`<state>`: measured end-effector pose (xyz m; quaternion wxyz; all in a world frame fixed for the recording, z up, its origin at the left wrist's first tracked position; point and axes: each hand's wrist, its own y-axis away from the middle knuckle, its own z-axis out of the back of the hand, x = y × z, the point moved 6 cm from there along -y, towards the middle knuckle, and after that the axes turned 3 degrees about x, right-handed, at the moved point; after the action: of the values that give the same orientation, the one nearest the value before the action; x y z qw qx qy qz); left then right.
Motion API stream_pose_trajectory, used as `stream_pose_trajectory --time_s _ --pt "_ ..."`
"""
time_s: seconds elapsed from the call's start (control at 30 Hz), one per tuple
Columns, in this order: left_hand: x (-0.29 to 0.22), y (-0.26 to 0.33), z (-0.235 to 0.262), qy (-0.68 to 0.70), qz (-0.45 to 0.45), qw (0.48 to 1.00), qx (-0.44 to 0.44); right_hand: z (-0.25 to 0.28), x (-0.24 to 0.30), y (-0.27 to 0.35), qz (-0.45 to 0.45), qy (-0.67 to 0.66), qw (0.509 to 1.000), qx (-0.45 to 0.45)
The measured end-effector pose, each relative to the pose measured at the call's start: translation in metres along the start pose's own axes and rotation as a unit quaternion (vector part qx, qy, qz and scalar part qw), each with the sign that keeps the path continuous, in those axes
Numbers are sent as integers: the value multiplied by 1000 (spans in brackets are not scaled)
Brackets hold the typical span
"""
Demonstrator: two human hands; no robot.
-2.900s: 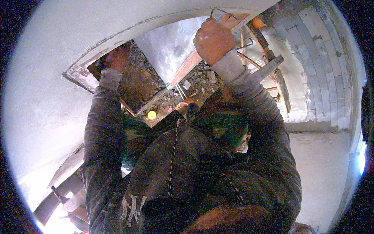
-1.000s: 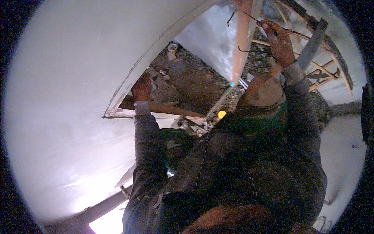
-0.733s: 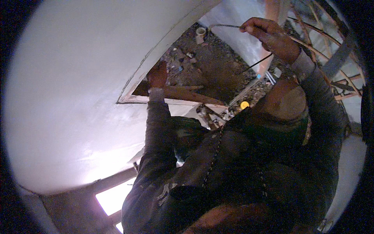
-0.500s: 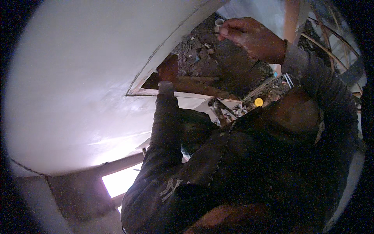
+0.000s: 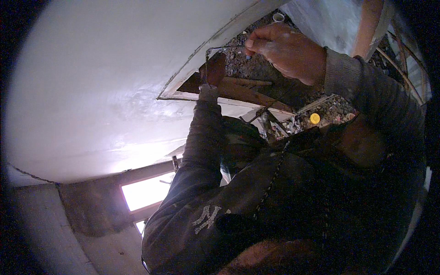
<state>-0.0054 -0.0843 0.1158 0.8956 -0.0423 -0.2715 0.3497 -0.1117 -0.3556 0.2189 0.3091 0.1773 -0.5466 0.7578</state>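
the right hand [image 5: 286,52] pinches a thin bent wire [image 5: 220,48] between fingertips, closed on its end, high in the opening of the white plastered wall [image 5: 105,101]. the wire runs left, then bends down toward the left hand [image 5: 214,68], which grips the opening's edge beside a wooden plank [image 5: 247,94]. rubble [image 5: 332,110] and a yellow cap [image 5: 315,118] lie beyond.

You've got two hands up: left hand [image 5: 213,68] and right hand [image 5: 284,50]. One bent wire [image 5: 215,49]. One yellow cap [image 5: 315,118]. One white pipe end [image 5: 278,17]. One lit window opening [image 5: 146,192]. One white wall panel [image 5: 105,91].
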Motion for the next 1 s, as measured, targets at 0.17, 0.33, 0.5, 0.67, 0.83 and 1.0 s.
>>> stream_pose_trajectory --time_s 0.17,0.33,0.5,0.67,0.83,1.0 --pt "1 -1 15 21 11 999 -48 3 27 -11 -172 -75 974 128" --pt "7 0 -1 49 84 994 46 -3 19 -9 -299 -194 925 129" --pt "2 -2 2 -2 38 999 0 1 15 -2 -316 -271 901 121" --pt "10 11 -8 67 75 994 -45 10 12 -5 -199 -177 958 110" --pt "21 8 -30 173 145 974 5 38 4 13 -341 -280 895 65" --pt "49 35 -73 -23 106 994 0 65 1 16 -397 -329 854 70"
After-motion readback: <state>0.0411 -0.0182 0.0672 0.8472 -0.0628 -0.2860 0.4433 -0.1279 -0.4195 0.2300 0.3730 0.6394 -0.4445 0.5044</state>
